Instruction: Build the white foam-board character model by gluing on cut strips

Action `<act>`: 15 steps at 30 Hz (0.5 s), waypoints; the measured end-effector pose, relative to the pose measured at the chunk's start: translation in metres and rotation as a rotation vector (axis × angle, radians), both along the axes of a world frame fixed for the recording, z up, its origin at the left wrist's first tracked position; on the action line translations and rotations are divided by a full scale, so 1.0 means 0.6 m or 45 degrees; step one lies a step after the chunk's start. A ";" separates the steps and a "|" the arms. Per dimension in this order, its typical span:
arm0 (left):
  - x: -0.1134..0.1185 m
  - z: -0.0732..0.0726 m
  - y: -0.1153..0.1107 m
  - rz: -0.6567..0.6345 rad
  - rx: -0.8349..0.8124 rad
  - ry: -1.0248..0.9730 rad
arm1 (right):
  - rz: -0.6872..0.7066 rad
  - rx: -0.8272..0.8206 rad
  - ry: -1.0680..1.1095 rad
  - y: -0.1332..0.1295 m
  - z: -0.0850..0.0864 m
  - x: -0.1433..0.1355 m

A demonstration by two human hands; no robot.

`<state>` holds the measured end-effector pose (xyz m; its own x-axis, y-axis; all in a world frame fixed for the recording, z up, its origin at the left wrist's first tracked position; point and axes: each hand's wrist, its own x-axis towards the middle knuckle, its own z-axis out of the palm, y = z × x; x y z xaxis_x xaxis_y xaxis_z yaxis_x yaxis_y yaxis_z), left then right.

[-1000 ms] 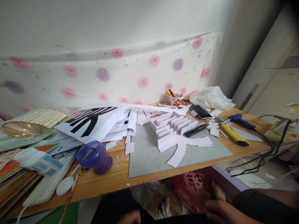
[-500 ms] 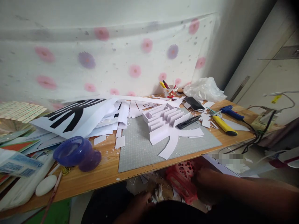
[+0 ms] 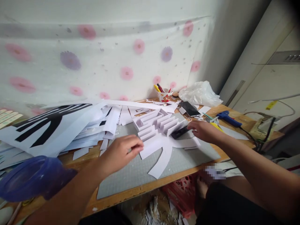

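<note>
The white paper structure (image 3: 152, 147) lies on the grey cutting mat (image 3: 122, 176). At its eight o'clock, the left hand (image 3: 123, 150) is loosely curled; at three, the right hand (image 3: 202, 129) bends over a black cutter (image 3: 179, 133). Whether either grips, I cannot tell. A phone (image 3: 190, 109) lies at two.

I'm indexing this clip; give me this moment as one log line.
left hand: near paper structure | right hand: at black tool | paper structure: on grey mat
</note>
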<state>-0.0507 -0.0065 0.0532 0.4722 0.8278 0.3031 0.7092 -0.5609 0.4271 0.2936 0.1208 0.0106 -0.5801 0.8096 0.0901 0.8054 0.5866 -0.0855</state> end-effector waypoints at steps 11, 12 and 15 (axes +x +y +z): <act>-0.026 -0.085 0.049 -0.021 0.207 -0.047 | 0.082 0.060 -0.167 0.037 -0.034 0.004; -0.028 -0.086 0.049 -0.026 0.206 -0.034 | 0.112 0.064 -0.181 0.037 -0.031 0.006; -0.033 -0.091 0.053 -0.034 0.199 0.027 | 0.223 0.081 -0.173 0.029 -0.012 0.013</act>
<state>-0.0703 0.0253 -0.0013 0.5008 0.7585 0.4170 0.7012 -0.6379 0.3184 0.3015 0.1383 0.0032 -0.7218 0.6904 0.0492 0.6921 0.7194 0.0582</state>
